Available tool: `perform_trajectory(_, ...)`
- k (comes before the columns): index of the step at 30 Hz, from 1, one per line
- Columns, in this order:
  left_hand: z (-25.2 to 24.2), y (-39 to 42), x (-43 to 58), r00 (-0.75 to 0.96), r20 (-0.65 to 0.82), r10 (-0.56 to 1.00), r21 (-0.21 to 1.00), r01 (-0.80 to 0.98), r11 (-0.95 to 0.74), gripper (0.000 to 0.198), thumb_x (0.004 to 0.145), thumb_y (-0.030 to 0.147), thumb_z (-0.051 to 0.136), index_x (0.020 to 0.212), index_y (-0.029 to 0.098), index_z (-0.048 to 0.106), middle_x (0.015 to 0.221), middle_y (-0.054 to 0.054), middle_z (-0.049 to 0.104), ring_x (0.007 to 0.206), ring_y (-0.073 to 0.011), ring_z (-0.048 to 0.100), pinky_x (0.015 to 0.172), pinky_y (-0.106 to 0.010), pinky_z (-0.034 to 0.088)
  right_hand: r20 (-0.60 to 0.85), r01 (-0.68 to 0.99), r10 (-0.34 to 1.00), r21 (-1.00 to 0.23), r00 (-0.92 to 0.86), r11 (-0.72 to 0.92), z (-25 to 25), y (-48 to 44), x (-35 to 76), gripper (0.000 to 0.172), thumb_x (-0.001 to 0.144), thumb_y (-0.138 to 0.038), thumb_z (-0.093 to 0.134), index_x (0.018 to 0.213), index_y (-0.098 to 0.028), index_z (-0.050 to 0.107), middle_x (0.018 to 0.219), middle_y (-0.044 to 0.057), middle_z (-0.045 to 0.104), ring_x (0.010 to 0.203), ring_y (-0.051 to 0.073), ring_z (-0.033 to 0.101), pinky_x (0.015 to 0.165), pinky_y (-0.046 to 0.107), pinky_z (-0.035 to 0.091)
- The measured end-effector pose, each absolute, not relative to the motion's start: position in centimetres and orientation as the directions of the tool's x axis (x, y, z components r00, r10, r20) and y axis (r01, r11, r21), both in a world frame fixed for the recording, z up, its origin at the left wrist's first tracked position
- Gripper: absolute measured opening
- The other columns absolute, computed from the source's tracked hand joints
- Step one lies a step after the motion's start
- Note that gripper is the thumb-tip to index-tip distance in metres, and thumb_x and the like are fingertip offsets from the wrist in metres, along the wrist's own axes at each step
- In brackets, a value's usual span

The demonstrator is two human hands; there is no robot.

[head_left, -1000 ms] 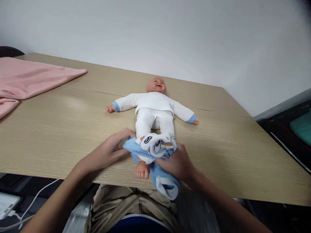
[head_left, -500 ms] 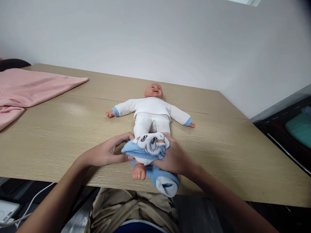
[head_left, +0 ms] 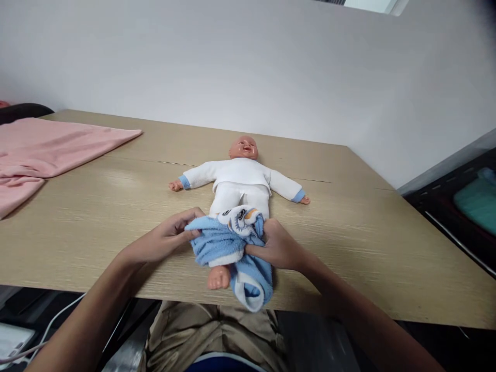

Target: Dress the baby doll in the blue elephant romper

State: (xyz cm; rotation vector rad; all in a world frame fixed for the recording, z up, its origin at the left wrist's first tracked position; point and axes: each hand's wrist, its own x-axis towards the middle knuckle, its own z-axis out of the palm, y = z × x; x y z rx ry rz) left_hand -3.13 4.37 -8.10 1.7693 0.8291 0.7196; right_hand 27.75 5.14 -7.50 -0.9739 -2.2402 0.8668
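A baby doll (head_left: 242, 173) in a white top with blue cuffs lies on its back, arms spread, head away from me. Bunched round its lower legs are blue fluffy doll pants (head_left: 217, 240) with white trim and an embroidered animal face. My left hand (head_left: 174, 232) pinches the waist edge on the left side. On the other side, my right hand (head_left: 281, 245) grips the fabric, thumb in front. One bare doll foot (head_left: 219, 277) pokes out of the left leg opening. The right pant leg hangs toward me with its opening showing; the other foot is hidden.
The doll lies near the front edge of a wooden table (head_left: 356, 232). A pink cloth (head_left: 58, 144) is spread at the left. White cables (head_left: 50, 325) hang below on the left. A dark rack holding something green (head_left: 478, 206) stands at the right.
My left hand has pulled the waist edge outward and slightly up, so more blue fabric shows round the left leg. The hanging right pant leg has swung slightly left.
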Motion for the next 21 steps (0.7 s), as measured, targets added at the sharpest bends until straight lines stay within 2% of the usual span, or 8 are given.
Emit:
perform_trajectory(3, -7.9, 4.5, -2.6, 0.484, 0.121, 0.867, 0.943, 0.217, -0.253, 0.028, 0.11, 0.05, 0.057, 0.111, 0.023, 0.064, 0.111, -0.003, 0.067, 0.107, -0.0204, 0.063, 0.096, -0.028, 0.051, 0.199, 0.535, 0.823, -0.675, -0.532, 0.508, -7.3, 4.7, 27.4, 0.024, 0.083, -0.035, 0.082, 0.079, -0.021, 0.063, 0.079, 0.0, 0.069, 0.072, 0.02, 0.063, 0.07, 0.033, 0.055)
perform_trajectory(7, -8.1, 4.5, -2.7, 0.422, 0.048, 0.905, 0.945, 0.275, -0.179, 0.029, 0.106, 0.05, 0.062, 0.121, 0.025, 0.064, 0.119, -0.004, 0.068, 0.115, -0.0238, 0.063, 0.101, -0.032, 0.051, 0.276, 0.533, 0.764, -0.579, -0.583, 0.617, -6.0, 2.8, 28.6, 0.035, 0.091, -0.041, 0.079, 0.115, -0.021, 0.066, 0.116, 0.01, 0.074, 0.108, 0.029, 0.068, 0.097, 0.045, 0.056)
perform_trajectory(9, -8.0, 4.2, -3.2, 0.44, 0.041, 0.897, 0.926, 0.322, -0.2, 0.034, 0.106, 0.053, 0.061, 0.128, 0.027, 0.061, 0.126, -0.005, 0.066, 0.122, -0.0263, 0.062, 0.105, -0.036, 0.051, 0.319, 0.532, 0.766, -0.571, -0.558, 0.625, -5.6, 1.6, 29.6, 0.028, 0.097, -0.037, 0.075, 0.119, -0.023, 0.064, 0.123, 0.01, 0.072, 0.116, 0.029, 0.066, 0.104, 0.046, 0.052)
perform_trajectory(12, -7.0, 3.8, -3.2, 0.452, 0.135, 0.882, 0.844, 0.413, -0.341, 0.045, 0.106, 0.054, 0.059, 0.144, 0.031, 0.053, 0.145, -0.007, 0.059, 0.138, -0.0302, 0.052, 0.117, -0.043, 0.043, 0.324, 0.502, 0.832, -0.678, -0.451, 0.536, -5.7, 0.4, 30.8, 0.011, 0.104, -0.033, 0.066, 0.111, -0.025, 0.063, 0.115, 0.005, 0.073, 0.109, 0.024, 0.067, 0.102, 0.041, 0.05)
perform_trajectory(14, -5.6, 3.9, -2.1, 0.469, 0.222, 0.855, 0.751, 0.476, -0.456, 0.051, 0.104, 0.053, 0.066, 0.148, 0.033, 0.052, 0.155, -0.007, 0.053, 0.148, -0.0319, 0.043, 0.126, -0.047, 0.032, 0.249, 0.406, 0.881, -0.814, -0.402, 0.415, -6.0, 0.1, 30.9, 0.013, 0.108, -0.038, 0.06, 0.108, -0.025, 0.061, 0.1, 0.002, 0.069, 0.095, 0.019, 0.064, 0.091, 0.034, 0.052)
perform_trajectory(16, -3.9, 4.3, -0.3, 0.545, 0.253, 0.799, 0.686, 0.481, -0.546, 0.058, 0.096, 0.053, 0.077, 0.146, 0.033, 0.056, 0.156, -0.006, 0.055, 0.151, -0.033, 0.041, 0.129, -0.046, 0.029, 0.158, 0.267, 0.909, -0.924, -0.386, 0.273, -6.0, 0.1, 30.4, 0.02, 0.111, -0.045, 0.055, 0.107, -0.025, 0.057, 0.087, -0.002, 0.058, 0.08, 0.016, 0.057, 0.078, 0.028, 0.05)
perform_trajectory(18, -2.4, 5.2, 1.7, 0.66, 0.203, 0.723, 0.705, 0.414, -0.576, 0.06, 0.09, 0.055, 0.084, 0.139, 0.029, 0.062, 0.144, -0.006, 0.063, 0.14, -0.0318, 0.052, 0.12, -0.041, 0.04, 0.112, 0.169, 0.917, -0.967, -0.383, 0.189, -5.7, 0.3, 29.8, 0.024, 0.111, -0.049, 0.054, 0.108, -0.025, 0.055, 0.083, -0.004, 0.05, 0.074, 0.014, 0.049, 0.07, 0.025, 0.047)
perform_trajectory(21, -1.5, 6.8, 3.7, 0.76, 0.116, 0.64, 0.809, 0.301, -0.505, 0.033, 0.096, 0.046, 0.075, 0.116, 0.023, 0.063, 0.111, -0.002, 0.069, 0.105, -0.0235, 0.064, 0.093, -0.032, 0.051, 0.064, 0.189, 0.899, -0.969, -0.432, 0.16, -4.8, 0.7, 29.8, 0.029, 0.11, -0.052, 0.054, 0.113, -0.024, 0.059, 0.092, -0.002, 0.057, 0.081, 0.015, 0.054, 0.076, 0.025, 0.05)
